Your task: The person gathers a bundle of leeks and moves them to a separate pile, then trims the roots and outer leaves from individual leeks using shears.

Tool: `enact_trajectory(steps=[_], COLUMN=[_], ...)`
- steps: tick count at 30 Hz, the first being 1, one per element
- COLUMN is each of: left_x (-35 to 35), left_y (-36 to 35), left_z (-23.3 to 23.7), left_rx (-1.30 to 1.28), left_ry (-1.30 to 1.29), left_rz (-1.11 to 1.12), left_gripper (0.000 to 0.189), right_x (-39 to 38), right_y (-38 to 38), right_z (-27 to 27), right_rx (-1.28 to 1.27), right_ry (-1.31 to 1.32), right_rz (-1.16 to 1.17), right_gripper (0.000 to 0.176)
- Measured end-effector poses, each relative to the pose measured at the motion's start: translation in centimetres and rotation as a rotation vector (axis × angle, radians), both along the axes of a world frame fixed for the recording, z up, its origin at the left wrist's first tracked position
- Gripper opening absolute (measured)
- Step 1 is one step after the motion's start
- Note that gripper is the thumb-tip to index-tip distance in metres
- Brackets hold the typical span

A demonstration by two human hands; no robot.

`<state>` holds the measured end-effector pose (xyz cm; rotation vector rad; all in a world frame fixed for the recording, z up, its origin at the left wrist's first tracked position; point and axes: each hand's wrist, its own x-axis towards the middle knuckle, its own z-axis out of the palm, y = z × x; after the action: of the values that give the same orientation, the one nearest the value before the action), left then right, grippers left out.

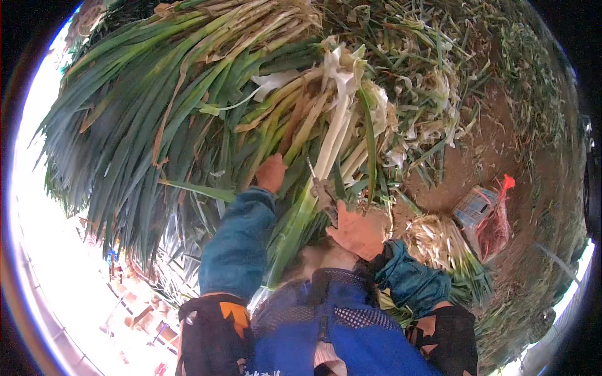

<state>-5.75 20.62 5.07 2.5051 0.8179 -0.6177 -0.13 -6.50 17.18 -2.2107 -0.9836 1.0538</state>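
The right grip [357,232] is wrapped about the dark handle of a small tool [324,194], thumb on one side and fingers on the other; the thin metal tip points away from the body, presumably because that keeps the sharp part off the fingers. What kind of tool it is I cannot tell.

Take the pale stalk [335,138], thick and leek-like, as the landmark. It runs lengthwise ahead of the person, its white end far and its green leaves near, with the tool overlapping its near part. The left grip [271,173] is to its left, among the green leaves; the fingertips are lost there, so whether they are spread or pinching a leaf I cannot tell.

Left of the pale stalk, a big heap of stalks [144,119] fans out, leaves to the left and roots to the right, probably laid one way so that the root ends come within reach. Beyond and to the right of the landmark, pale peelings [420,119] litter the soil [464,169], perhaps dropped there to stay apart from the heap. Nearer and to the right lies a smaller bundle [445,247], white ends gathered together, with a red bag [492,235] just beside it.
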Motion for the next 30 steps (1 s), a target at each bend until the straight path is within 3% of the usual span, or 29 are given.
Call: enact_trajectory(steps=[3,6,9,12,14,17,21,23,25,27,30], left_x=[-0.1,1.6,-1.0,-0.6,-2.1,-3.4,-1.9,-2.8,-2.3,-0.5,-2.0], left_y=[4.1,2.2,-0.1,-0.2,2.3,3.5,3.0,1.2,0.1,-0.2,1.0], left_z=[-1.0,3.2,-0.8,-0.7,-3.4,-2.6,6.4,7.5,8.7,9.3,5.5], left_rx=[-0.294,-0.198,-0.051,-0.102,-0.323,-0.513,-0.818,-0.632,-0.639,-0.848,-1.04], left_ry=[-0.13,0.15,-0.314,0.061,0.021,-0.055,-0.048,-0.363,-0.395,-0.146,-0.103], left_rz=[-0.087,-0.065,0.168,0.127,0.145,0.29,0.484,0.319,0.374,0.64,0.743], left_gripper=[0.029,0.027,0.027,0.031,0.041,0.049,0.045,0.036,0.031,0.029,0.028], right_x=[-0.7,-0.7,0.2,0.0,0.2,-0.2,-1.5,-1.7,-2.0,-1.1,-0.6], right_y=[-0.2,-0.3,0.1,-0.3,-0.4,0.2,-0.1,-0.2,-0.3,-0.2,-0.5], right_z=[0.7,1.1,0.7,1.3,2.9,4.6,2.8,2.5,3.0,5.4,6.6], right_rx=[-0.026,-0.035,-0.118,-0.131,-0.162,-0.196,-0.101,-0.095,-0.071,-0.193,-0.166], right_ry=[0.072,0.088,0.107,0.154,0.171,0.176,0.2,0.222,0.213,0.264,0.289], right_rz=[0.076,0.092,0.055,0.062,0.078,0.095,0.108,0.087,0.037,0.089,0.077], right_gripper=[0.072,0.072,0.073,0.074,0.074,0.076,0.075,0.075,0.074,0.074,0.073])
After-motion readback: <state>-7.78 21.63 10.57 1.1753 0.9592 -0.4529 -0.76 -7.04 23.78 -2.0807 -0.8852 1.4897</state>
